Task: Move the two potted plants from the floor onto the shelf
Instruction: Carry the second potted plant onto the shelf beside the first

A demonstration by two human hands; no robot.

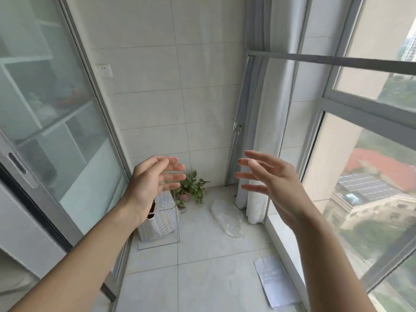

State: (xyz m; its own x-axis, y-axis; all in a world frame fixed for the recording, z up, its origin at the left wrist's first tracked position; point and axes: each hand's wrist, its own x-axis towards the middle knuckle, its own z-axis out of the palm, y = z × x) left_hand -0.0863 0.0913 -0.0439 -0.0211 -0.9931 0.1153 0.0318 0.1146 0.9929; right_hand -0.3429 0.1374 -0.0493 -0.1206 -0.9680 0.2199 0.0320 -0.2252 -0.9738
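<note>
A leafy green potted plant (191, 188) in a pinkish pot stands on the floor in the far corner of the balcony. My left hand (153, 183) and my right hand (267, 179) are raised in front of me, palms facing each other, fingers spread and holding nothing. Both hands are well above and short of the plant. A small wire rack (167, 221) stands on the floor just left of the plant, with a white checked bag on it. My left hand covers part of that rack. I see only one plant.
A sliding glass door (56, 131) runs along the left, large windows (371, 165) along the right. A white curtain (258, 131) hangs in the right corner. A crumpled plastic bag (227, 218) and a sheet of paper (274, 282) lie on the tiled floor.
</note>
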